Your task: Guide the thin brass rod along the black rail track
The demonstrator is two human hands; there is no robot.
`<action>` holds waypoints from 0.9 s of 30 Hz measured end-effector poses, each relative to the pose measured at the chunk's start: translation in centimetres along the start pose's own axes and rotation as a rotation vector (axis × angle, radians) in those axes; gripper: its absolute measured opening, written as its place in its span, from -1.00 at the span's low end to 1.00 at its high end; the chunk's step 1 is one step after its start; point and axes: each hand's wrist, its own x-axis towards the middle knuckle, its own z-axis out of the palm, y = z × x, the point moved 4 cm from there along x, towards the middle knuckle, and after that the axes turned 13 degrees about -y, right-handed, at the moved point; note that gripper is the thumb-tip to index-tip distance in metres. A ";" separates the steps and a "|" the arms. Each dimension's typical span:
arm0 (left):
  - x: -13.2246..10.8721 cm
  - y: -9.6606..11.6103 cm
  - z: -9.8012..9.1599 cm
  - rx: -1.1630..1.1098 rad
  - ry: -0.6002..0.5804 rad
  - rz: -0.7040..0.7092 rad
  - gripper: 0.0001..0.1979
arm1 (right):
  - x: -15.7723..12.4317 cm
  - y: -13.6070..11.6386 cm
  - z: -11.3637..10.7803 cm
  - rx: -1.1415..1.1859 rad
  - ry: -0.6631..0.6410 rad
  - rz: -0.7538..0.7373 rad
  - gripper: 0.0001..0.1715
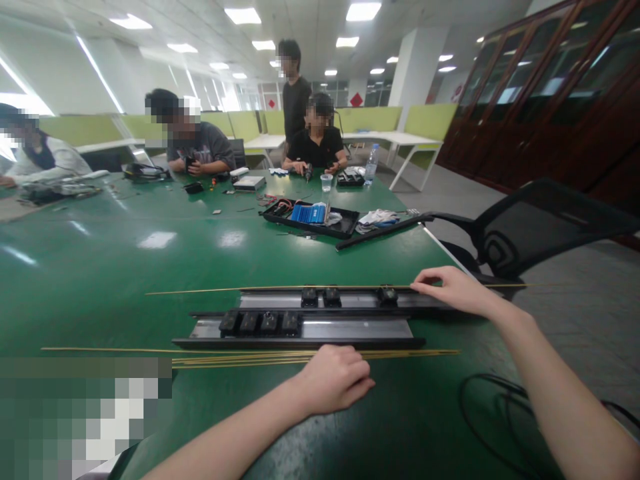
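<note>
Between the fingertips of my right hand (447, 288) is a thin brass-coloured rod (225, 290), pinched and stretched lengthwise along the far edge of the rear dark channel rail (270, 301). Several small black blocks sit in that rail, among them one block (387, 295) close to my right hand. A nearer rail (360, 329) lies parallel and carries a row of black blocks (270, 323) on its left half. My left hand (340, 377) rests on the table with fingers curled, against a bundle of thin brass rods (240, 361); its palm is hidden.
Black cable (493, 380) loops on the green table (125, 267) at right. A black tray (345, 228) holds a blue finned part (309, 213); gloves (377, 220) lie beside it. A mesh chair (530, 227) stands at the right edge. Several people work or stand across the table.
</note>
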 end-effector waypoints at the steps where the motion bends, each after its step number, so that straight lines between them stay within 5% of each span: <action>1: 0.0 0.0 0.0 0.002 0.000 -0.002 -0.74 | -0.1 0.0 -0.1 0.004 -0.004 0.004 -0.50; 27: 0.0 0.0 0.0 0.004 0.007 -0.007 -0.74 | -1.3 1.7 -1.5 0.065 -0.037 0.103 -0.53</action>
